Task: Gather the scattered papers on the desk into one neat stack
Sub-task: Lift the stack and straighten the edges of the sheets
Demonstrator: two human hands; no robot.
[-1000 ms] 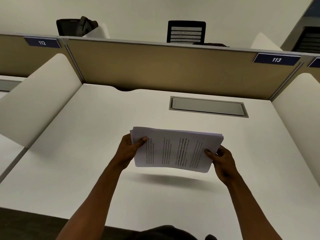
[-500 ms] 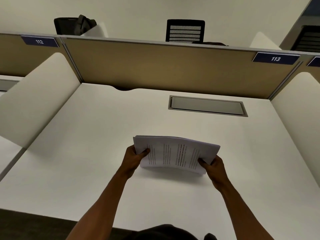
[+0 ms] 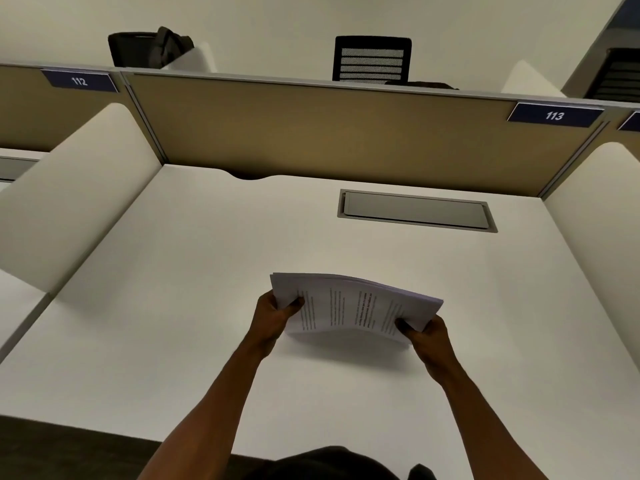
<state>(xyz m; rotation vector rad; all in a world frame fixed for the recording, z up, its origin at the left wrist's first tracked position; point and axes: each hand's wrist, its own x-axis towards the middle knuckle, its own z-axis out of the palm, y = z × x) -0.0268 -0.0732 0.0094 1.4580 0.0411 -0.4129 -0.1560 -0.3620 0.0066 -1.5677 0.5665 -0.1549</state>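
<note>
Thick stack of white printed paper sheets [image 3: 353, 308] at centre of frame, held just above white desk surface [image 3: 173, 306], shadow beneath. Left hand [image 3: 273, 318] closed on stack's left edge, thumb on top. Right hand [image 3: 424, 332] closed on right edge. Grey rectangular cable hatch [image 3: 417, 211] toward upper right of frame, well apart from stack.
</note>
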